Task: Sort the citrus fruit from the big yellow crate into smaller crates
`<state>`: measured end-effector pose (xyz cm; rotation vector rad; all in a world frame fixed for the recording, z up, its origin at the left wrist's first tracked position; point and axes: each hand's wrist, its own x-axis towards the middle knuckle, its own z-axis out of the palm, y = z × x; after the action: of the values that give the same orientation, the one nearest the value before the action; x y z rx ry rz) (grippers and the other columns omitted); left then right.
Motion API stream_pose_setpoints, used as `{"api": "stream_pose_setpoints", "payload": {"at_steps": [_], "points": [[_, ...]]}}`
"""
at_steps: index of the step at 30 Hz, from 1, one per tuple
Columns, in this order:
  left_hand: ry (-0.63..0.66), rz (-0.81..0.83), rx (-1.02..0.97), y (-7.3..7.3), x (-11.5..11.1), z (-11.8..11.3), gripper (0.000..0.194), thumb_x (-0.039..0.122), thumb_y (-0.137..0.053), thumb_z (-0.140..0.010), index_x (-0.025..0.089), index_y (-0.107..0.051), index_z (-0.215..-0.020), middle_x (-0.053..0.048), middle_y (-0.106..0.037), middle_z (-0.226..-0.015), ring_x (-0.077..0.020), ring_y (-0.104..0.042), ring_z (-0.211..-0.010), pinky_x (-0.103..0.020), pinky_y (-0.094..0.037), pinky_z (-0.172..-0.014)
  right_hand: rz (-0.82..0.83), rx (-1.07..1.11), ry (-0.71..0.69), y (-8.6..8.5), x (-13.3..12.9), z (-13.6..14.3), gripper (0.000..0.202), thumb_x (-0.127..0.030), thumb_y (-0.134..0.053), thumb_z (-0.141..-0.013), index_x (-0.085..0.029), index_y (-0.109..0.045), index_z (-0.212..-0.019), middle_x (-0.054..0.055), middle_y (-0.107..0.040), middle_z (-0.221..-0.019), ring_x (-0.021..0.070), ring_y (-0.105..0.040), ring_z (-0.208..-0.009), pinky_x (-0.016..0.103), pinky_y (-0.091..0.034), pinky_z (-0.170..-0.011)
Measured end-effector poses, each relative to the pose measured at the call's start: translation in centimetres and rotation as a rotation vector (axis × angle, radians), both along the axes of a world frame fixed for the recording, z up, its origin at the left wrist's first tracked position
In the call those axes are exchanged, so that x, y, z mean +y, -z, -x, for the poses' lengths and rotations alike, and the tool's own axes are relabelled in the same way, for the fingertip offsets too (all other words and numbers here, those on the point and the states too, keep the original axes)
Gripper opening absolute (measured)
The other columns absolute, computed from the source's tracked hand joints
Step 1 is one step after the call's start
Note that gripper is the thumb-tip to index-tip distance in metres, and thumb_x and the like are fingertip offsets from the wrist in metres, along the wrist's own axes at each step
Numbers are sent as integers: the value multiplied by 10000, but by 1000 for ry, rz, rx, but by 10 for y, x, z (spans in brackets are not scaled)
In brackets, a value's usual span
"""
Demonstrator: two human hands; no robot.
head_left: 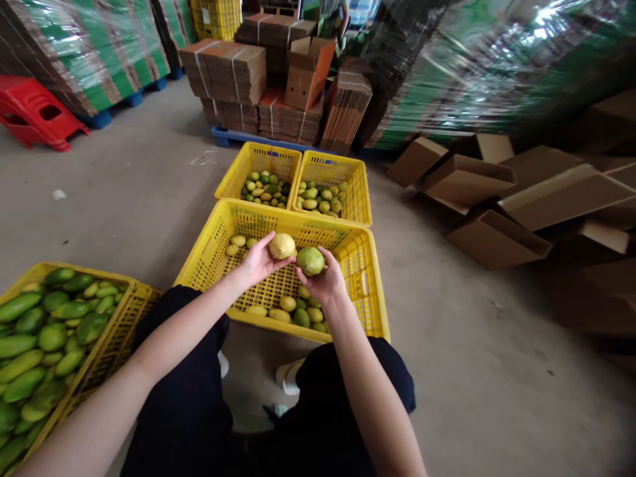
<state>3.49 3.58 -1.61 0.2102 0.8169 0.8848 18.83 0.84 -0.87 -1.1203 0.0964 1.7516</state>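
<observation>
Over the large yellow crate, my left hand holds a pale yellow fruit, its fingers wrapped round the underside. Close beside it on the right, my right hand grips a green fruit between thumb and fingers. Below them in the crate lie several yellow and green fruits along the near side, and a few yellow ones in the far left corner, partly hidden by my left hand.
Two smaller yellow crates with fruit stand beyond. A full crate of green fruit is at the left. Flattened cartons are stacked behind, open cardboard boxes lie right, and a red stool stands far left.
</observation>
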Motion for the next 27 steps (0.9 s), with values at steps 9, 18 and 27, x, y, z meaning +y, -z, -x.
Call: {"api": "stream_pose_setpoints", "payload": {"at_steps": [9,18,27], "points": [[-19,-4,31,2,0,-1,359,316,-465,-1008,89,-538,-1275,-101,-693,-885,-167,-698,-680,-248,-637,-622,29,-5,7,-2,0,2,203,-345,-500,-961,-184,-605,-895,17,-669,-609,160,-655,-538,235,-584,-460],[-41,-13,51,8,2,-3,314,304,-517,-995,109,-573,-1235,-112,-702,-969,-165,-696,-763,-274,-642,-717,19,3,11,3,0,0,181,-332,-511,-945,-187,-611,-904,14,-663,-624,156,-640,-551,235,-581,-474],[-51,-10,51,5,1,-5,249,287,-486,-1009,102,-575,-1149,-92,-695,-891,-161,-695,-716,-258,-638,-634,32,4,4,4,0,0,175,-343,-516,-930,-196,-607,-912,21,-661,-638,162,-641,-575,233,-582,-477]]}}
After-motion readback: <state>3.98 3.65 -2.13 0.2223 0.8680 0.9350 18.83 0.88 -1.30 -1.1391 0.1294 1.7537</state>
